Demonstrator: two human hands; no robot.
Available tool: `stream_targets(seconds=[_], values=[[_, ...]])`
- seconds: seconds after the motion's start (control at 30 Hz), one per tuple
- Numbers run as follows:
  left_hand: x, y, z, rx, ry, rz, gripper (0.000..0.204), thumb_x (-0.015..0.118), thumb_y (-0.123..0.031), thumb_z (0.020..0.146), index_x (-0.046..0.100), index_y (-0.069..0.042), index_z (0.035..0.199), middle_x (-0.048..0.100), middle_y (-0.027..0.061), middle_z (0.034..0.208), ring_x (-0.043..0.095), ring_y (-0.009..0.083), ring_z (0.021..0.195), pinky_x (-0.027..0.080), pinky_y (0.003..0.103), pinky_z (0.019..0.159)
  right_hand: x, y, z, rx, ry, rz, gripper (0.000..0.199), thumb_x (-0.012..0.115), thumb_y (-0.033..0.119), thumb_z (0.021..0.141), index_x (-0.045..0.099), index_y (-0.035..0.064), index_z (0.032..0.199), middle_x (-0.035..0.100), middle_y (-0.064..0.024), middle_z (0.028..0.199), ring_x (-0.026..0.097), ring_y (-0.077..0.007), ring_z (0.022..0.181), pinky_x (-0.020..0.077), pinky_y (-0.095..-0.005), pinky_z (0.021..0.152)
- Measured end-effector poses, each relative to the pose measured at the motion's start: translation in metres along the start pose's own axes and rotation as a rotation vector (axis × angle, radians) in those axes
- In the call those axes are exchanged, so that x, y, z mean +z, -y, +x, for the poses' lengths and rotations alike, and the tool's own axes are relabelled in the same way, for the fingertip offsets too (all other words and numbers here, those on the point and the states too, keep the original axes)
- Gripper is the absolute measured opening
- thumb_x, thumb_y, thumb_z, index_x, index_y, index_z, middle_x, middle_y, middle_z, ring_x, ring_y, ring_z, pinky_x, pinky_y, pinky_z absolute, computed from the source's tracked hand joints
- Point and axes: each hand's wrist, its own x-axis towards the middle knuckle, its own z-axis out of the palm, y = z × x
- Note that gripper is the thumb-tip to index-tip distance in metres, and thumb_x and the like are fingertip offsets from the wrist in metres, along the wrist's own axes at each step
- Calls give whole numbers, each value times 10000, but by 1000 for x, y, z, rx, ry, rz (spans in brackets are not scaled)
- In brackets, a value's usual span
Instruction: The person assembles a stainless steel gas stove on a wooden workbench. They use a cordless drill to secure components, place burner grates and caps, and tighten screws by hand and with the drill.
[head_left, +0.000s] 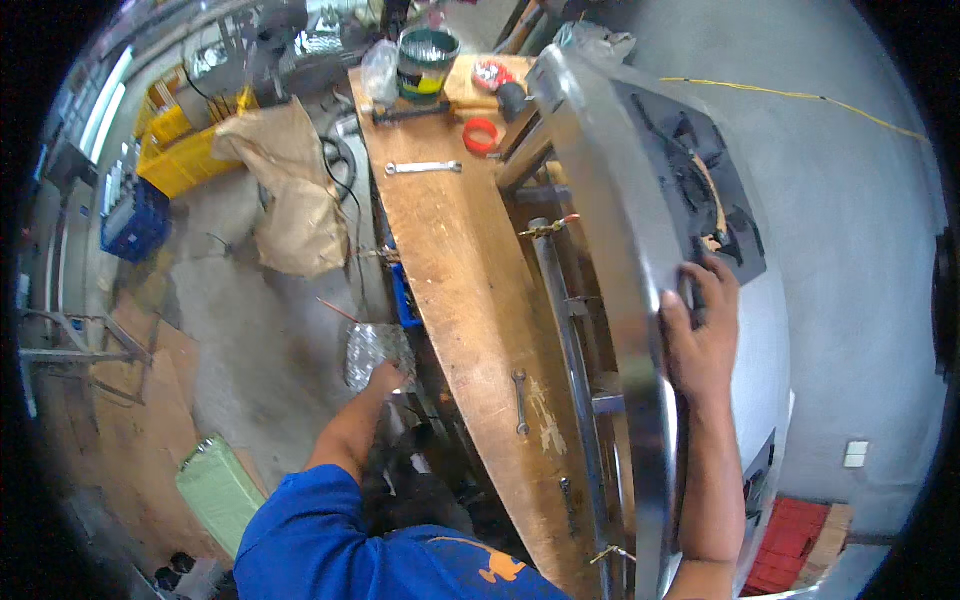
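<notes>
A person in a blue shirt works over a long wooden tabletop (460, 270), seen from a head-worn camera. The right hand (703, 335) is clenched on the rim of a large metal panel (610, 200), fingers wrapped over its edge, the panel standing on edge along the far side of the bench and running away from that grip toward the top of the view. A black fitting (700, 170) is mounted on the panel's face just above the fingers. The left hand (385, 378) reaches down off the near edge of the tabletop to a crinkled clear plastic bag (372, 350); whether this grip is closed on the bag or only touching it cannot be told, since the fingers are hidden. Between the two hands, a small spanner (520, 400) lies flat on the wood. Well beyond the left grip, a longer wrench (423, 167) rests crosswise on the board, with a roll of red tape (481, 136) and a paint can (427, 62) farther on. A brown sack (290, 190) slumps on the floor to the left, near yellow crates (180, 150).
</notes>
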Motion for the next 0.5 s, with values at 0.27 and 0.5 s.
stream_targets(seconds=[0.27,0.5], values=[[-100,35,-105,-65,-115,86,519,708,-326,778,673,-12,1190,696,216,1093,687,309,996,532,392,879,2,-12,-3,-28,14,-22,512,605,441,892,604,84,1259,445,-215,1432,416,-404,1316,336,-517,1079],[-82,77,-166,-79,-125,79,464,742,-256,806,655,-27,1200,710,120,830,648,184,634,525,343,551,-7,-11,-6,-81,37,-29,510,604,441,894,617,86,1260,443,-231,1438,431,-416,1307,344,-514,1083]])
